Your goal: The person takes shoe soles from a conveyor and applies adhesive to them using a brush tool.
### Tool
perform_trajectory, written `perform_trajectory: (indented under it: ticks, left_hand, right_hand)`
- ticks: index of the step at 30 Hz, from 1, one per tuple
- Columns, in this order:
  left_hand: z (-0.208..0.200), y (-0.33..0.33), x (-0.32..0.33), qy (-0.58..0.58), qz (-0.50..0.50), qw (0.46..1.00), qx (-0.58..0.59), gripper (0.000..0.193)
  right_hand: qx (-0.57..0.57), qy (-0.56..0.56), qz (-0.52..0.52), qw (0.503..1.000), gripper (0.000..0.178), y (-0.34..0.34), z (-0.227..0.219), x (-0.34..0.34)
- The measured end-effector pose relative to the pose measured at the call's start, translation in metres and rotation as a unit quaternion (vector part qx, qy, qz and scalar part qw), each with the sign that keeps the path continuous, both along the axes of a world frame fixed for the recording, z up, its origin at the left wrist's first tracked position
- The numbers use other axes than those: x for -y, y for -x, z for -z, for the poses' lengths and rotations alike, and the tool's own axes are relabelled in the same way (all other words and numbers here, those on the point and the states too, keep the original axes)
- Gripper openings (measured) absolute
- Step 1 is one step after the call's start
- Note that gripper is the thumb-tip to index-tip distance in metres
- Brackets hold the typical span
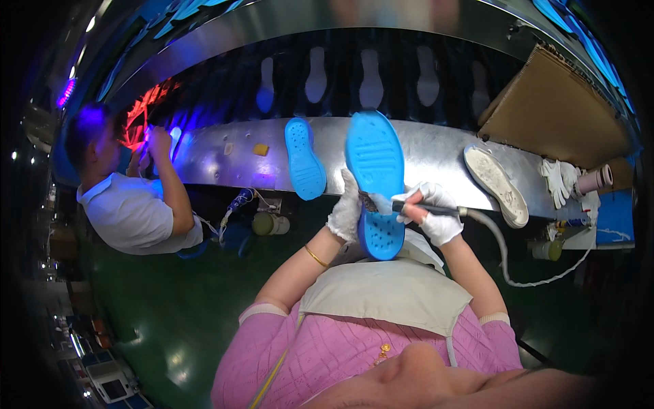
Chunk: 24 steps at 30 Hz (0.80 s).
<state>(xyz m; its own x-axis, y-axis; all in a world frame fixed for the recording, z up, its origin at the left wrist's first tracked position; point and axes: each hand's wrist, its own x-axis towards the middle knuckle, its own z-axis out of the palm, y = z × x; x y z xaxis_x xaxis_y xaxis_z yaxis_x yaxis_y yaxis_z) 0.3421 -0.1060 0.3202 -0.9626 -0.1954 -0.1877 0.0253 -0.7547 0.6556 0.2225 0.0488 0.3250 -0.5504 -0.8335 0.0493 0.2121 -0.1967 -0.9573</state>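
Note:
My left hand (346, 210), in a white glove, grips the left edge of a blue shoe sole (375, 157). The sole stands lengthwise before me, its far end over the metal bench and its near end by my apron. In my right hand (439, 213), gloved with bare fingertips showing, is a brush (381, 204) with a dark handle. Its pale bristles lie across the sole's narrow middle; whether they press on it I cannot tell. From the handle a grey hose (503, 249) curves down to the right. Another blue sole (304, 160) lies on the bench to the left.
A whitish sole (496, 184) rests on the metal bench (436, 140) at right, near white gloves (560, 180) and a pinkish tube (595, 179). Cardboard (558, 109) stands behind. Sole-shaped pieces (371, 78) line a dark conveyor. A small yellow block (261, 149) and a co-worker (133, 211) are left.

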Motion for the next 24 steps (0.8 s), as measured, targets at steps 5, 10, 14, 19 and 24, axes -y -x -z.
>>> perform_trajectory:
  ticks: [5, 10, 14, 19, 24]
  left_hand:
    - [-0.002, 0.033, 0.016, 0.009, -0.062, 0.997, -0.037, 0.117]
    - [-0.012, 0.042, 0.029, -0.064, -0.141, 0.977, -0.148, 0.116]
    - [-0.019, 0.054, 0.041, -0.087, -0.137, 0.961, -0.222, 0.124]
    - [-0.021, 0.060, 0.055, -0.117, -0.062, 0.935, -0.329, 0.125]
    - [-0.030, 0.058, 0.072, 0.031, -0.005, 0.957, -0.290, 0.119]
  right_hand:
    - [-0.235, 0.052, 0.030, 0.970, 0.016, 0.000, -0.017, 0.014]
    - [0.035, 0.008, -0.036, 0.999, 0.015, -0.002, -0.035, 0.017]
    - [-0.098, -0.021, -0.024, 0.995, 0.013, 0.004, -0.040, 0.016]
    - [0.126, 0.056, -0.018, 0.990, 0.013, 0.015, -0.034, 0.015]
    - [-0.076, 0.026, -0.038, 0.996, 0.015, 0.021, -0.027, 0.020]
